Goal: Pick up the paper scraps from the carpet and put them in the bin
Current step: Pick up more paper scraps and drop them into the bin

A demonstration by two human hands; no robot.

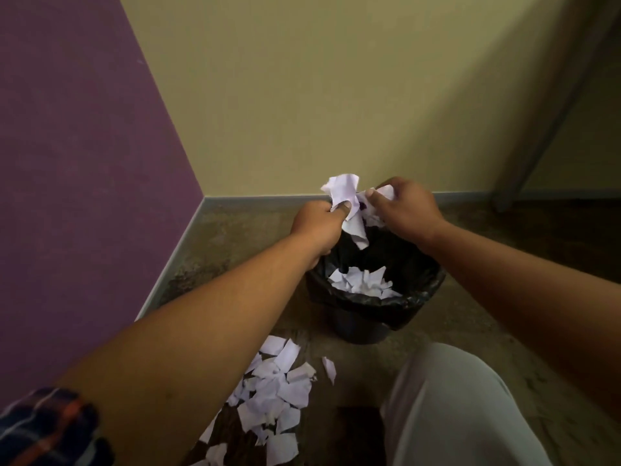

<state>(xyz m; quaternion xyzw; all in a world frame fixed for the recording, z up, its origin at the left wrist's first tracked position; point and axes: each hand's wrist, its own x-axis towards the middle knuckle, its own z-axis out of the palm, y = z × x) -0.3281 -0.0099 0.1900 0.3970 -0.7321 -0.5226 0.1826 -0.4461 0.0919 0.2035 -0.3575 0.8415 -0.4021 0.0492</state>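
Holding crumpled paper scraps (346,200) above the bin (379,297), my left hand (319,227) and right hand (406,210) pinch them tight. Light and flimsy, I'd judge; more scraps on the carpet (272,398) need gathering in bunches.

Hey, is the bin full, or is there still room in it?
Far from full. The bin holds only a shallow layer of paper scraps at the bottom, with bare black liner showing above them.
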